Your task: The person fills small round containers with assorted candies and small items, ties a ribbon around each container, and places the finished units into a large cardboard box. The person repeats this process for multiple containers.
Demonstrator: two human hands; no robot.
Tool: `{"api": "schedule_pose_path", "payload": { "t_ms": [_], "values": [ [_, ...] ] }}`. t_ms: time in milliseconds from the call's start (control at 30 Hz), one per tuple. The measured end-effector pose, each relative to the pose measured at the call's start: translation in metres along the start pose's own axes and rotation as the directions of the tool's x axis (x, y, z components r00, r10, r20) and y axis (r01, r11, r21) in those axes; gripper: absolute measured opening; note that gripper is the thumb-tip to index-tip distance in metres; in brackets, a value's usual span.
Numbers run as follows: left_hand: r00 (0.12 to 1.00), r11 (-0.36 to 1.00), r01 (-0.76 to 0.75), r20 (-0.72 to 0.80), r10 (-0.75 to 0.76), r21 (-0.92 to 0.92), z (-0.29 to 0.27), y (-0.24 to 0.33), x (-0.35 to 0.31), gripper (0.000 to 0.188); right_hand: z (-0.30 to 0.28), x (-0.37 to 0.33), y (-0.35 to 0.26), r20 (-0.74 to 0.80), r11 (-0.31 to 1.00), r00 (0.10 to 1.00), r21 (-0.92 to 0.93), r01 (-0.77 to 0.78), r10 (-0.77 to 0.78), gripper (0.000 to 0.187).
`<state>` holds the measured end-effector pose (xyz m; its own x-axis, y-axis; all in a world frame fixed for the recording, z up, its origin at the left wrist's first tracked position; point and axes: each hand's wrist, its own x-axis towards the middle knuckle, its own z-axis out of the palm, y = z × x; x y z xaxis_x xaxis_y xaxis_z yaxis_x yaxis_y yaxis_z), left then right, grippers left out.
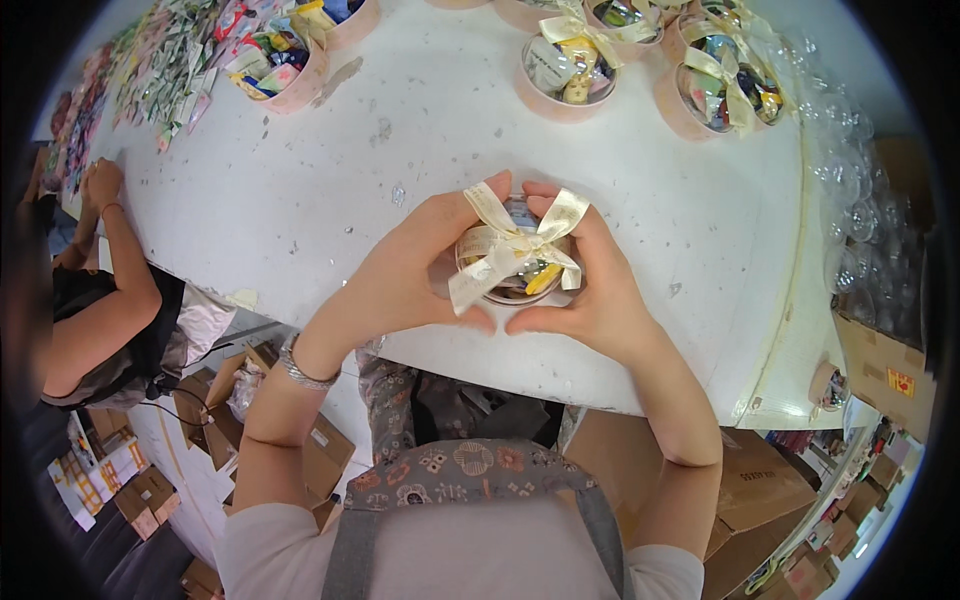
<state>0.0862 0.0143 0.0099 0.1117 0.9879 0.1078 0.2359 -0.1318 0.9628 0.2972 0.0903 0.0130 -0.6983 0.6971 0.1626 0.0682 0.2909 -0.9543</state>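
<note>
Near the table's front edge, between my two hands, is a small round tub (pixel 541 293) filled with wrapped sweets under a clear lid. A cream ribbon (pixel 520 243), tied in a bow with loose tails, crosses its top. My left hand (pixel 408 268) curves around the tub's left side, and my right hand (pixel 603 282) cups its right side. Both thumbs lie along the near side, their tips apart. Fingers meet the tub at its far side, partly hidden by the bow.
Several pink tubs with cream bows (pixel 570 98) stand at the back right; an unlidded pink tub (pixel 290 92) is at the back left beside a heap of packets (pixel 172 75). Clear plastic domes (pixel 855 190) line the right edge. Another person's arm (pixel 118 270) is at left. Cardboard boxes (pixel 765 490) sit below.
</note>
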Motion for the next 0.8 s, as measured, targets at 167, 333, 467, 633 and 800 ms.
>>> {"api": "schedule_pose_path", "payload": {
  "t_ms": [167,333,467,633,800],
  "values": [
    [1.0,0.993,0.0,-0.008,0.001,0.117,0.005,0.004,-0.002,0.089,-0.004,-0.003,0.005,0.045,0.981,0.991,-0.144,0.133,-0.127,0.088],
    [0.992,1.0,0.007,0.128,-0.011,0.027,0.0,0.006,0.005,0.094,-0.015,-0.001,-0.001,0.091,0.986,0.994,-0.149,0.073,-0.06,0.088],
    [0.965,0.99,0.135,0.235,-0.121,-0.048,-0.003,0.011,0.006,0.099,-0.022,-0.01,0.0,0.196,0.997,0.979,0.034,-0.066,0.058,0.085],
    [0.965,0.968,0.195,0.209,-0.16,-0.158,-0.002,0.006,-0.002,0.101,-0.013,-0.008,0.001,0.144,0.997,0.989,0.057,-0.052,0.044,0.074],
    [0.965,0.96,-0.077,0.261,0.004,0.271,-0.004,0.011,0.006,0.111,-0.005,-0.012,-0.013,0.098,0.979,0.994,-0.203,-0.021,0.042,0.079]
  ]
}}
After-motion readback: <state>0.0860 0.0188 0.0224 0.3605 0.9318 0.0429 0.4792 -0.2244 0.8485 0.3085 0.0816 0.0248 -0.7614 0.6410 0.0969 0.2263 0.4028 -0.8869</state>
